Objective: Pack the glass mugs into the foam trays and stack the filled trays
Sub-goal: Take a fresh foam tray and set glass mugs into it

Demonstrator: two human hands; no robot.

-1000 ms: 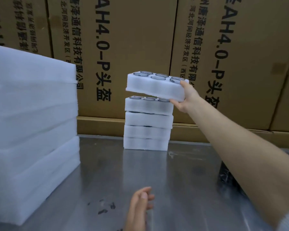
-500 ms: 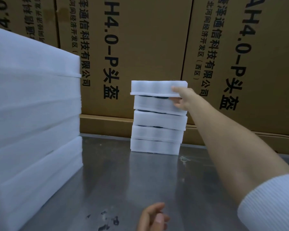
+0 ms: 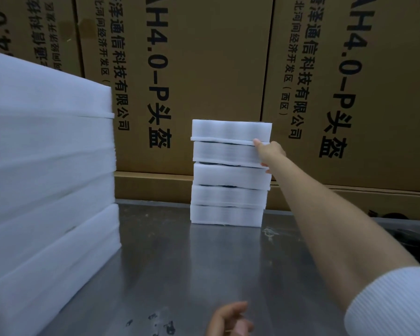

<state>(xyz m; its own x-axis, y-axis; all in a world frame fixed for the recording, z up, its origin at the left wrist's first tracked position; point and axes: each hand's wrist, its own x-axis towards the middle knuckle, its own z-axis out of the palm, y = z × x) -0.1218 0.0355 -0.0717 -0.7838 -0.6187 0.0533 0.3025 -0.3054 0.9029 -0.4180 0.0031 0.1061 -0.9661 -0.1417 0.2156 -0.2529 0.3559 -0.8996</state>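
R hand [image 3: 270, 154] at right edge of tray stack [image 3: 229, 173], fingertips touching 2nd tray; grip unclear. Stack on steel table [image 3: 204, 263], cartons [image 3: 204, 69] behind, foam pile [image 3: 49, 166] well left. L hand [image 3: 228, 320] below, loosely curled, holds nothing.

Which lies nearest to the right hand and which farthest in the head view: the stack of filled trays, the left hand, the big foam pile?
1. Stack of filled trays: the right hand touches its right edge, near the top.
2. Left hand: bottom of view, above the metal table.
3. Big foam pile: far left.
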